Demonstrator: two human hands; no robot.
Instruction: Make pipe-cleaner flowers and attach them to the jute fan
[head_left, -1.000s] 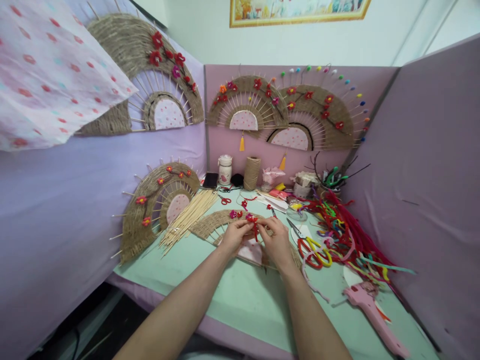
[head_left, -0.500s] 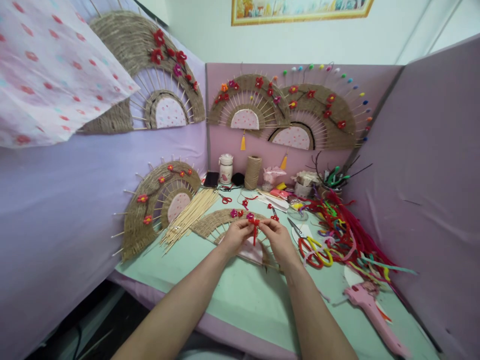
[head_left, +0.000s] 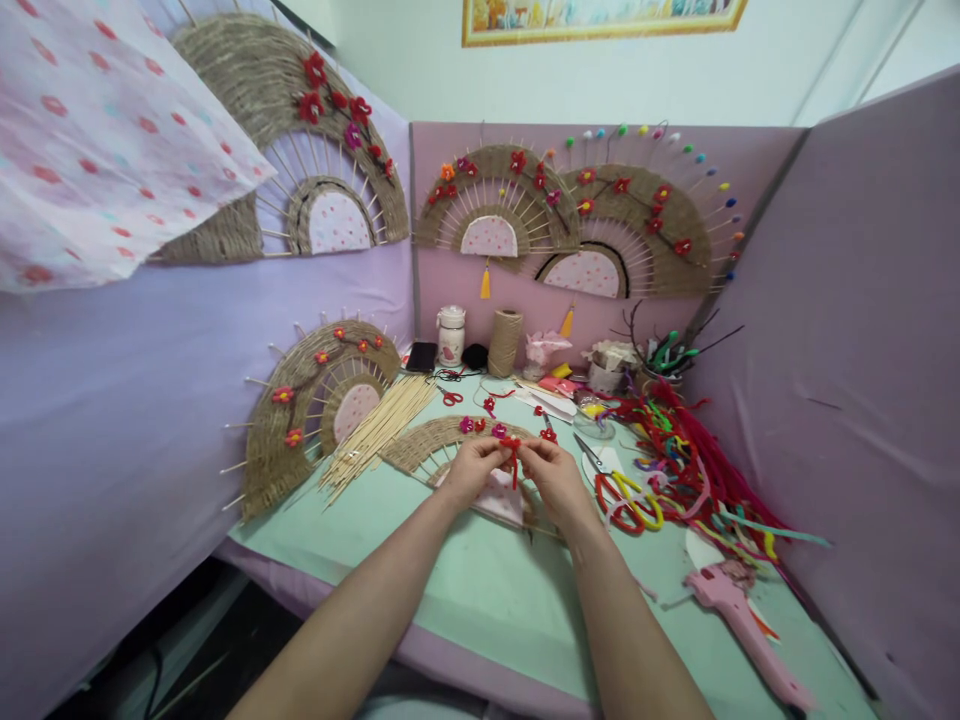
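Both hands pinch a bent, fuzzy red pipe cleaner

1. red piece: fuzzy, matt, chenille-like
2. twine spool: v. rough, matt fibre
3. loose sticks: plain matt wood
4. big scissors: metal blades w/ smooth plastic-type handles
5. glue gun: smooth plastic, semi-gloss
6. hanging cloth: thin, matt fabric
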